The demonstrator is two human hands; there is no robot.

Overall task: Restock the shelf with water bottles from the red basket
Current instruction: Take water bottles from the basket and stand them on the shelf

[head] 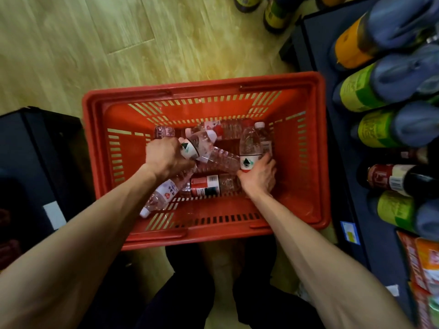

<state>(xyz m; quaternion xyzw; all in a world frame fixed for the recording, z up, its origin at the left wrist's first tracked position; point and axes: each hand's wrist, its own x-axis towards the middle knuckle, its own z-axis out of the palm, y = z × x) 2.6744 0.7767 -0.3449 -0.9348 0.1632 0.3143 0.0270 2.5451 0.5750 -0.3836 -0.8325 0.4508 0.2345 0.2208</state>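
I see a pale wood-plank floor [71,43] carrying a red slotted plastic basket [316,143] at centre. To its right stands a dark shelf unit [318,43], to its left a dark box [35,150], and at the far edge several yellow-labelled dark bottles [275,17].

Bottle label [171,189] — blurred characters, none readable.

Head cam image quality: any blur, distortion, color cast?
Head view: strong wide-angle bending, the red basket rim bows and the forearms look stretched. Yellow-green cast over the floor. Motion smear on the shelf bottles at right, their labels unreadable. Centre is sharper: the left hand and right hand each grip a water bottle with a legible label. Mild glare on the clear plastic.
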